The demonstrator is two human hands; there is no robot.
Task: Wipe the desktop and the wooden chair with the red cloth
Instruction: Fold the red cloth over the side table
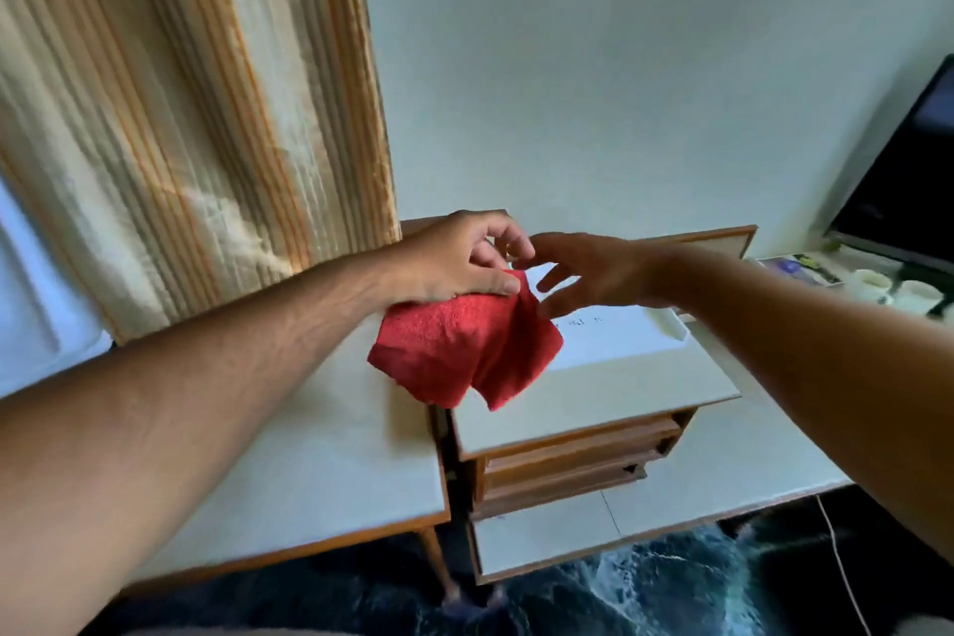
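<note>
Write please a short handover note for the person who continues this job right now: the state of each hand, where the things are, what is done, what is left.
Left hand: pinches the red cloth at its top edge; the cloth hangs above the desktop.
Right hand: open, fingers spread, reaching toward the cloth, not gripping it.
Raised drawer unit stands on the desk; the cloth hangs partly in front of it.
Wooden chair: not in view.
Done: cloth picked up. Whether any wiping has happened cannot be told.
Left: wipe the desktop, then the chair.
</note>
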